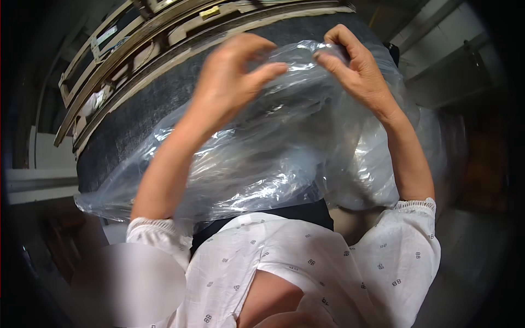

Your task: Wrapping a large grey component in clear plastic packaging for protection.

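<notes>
A large clear plastic sheet or bag point(284, 183) lies crumpled over the dark work surface and hangs down on the right. At its far edge, my right hand point(363, 74) is closed, with a fold of the film between bent fingers and thumb. Slightly blurred, my left hand point(232, 71) is at the same edge, thumb and fingers curved and apart. No film shows clearly gripped in it. Both forearms reach forward over the plastic.
Behind the dark work surface point(147, 106) stands a wooden rack point(109, 90) with slats, holding small items and a yellow piece point(209, 12). More clear plastic point(443, 136) bulges at the right. A pale wall point(426, 27) is at the far right.
</notes>
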`<action>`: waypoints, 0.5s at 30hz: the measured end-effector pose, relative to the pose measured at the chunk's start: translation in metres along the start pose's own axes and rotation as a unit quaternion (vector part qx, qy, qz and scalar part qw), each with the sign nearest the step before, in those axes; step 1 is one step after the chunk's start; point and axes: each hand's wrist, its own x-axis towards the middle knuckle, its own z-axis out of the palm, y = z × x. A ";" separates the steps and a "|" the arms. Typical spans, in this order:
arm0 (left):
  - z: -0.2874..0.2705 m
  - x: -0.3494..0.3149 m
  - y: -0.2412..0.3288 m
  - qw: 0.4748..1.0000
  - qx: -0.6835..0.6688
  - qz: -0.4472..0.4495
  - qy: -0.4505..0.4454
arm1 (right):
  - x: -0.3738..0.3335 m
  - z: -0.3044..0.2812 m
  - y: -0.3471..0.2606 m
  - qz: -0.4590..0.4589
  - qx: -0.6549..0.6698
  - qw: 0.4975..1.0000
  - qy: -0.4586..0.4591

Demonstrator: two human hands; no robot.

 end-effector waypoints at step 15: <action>-0.186 -0.203 -0.116 0.910 0.100 -0.363 0.172 | -0.421 -0.297 0.198 0.393 -0.685 0.504 -0.350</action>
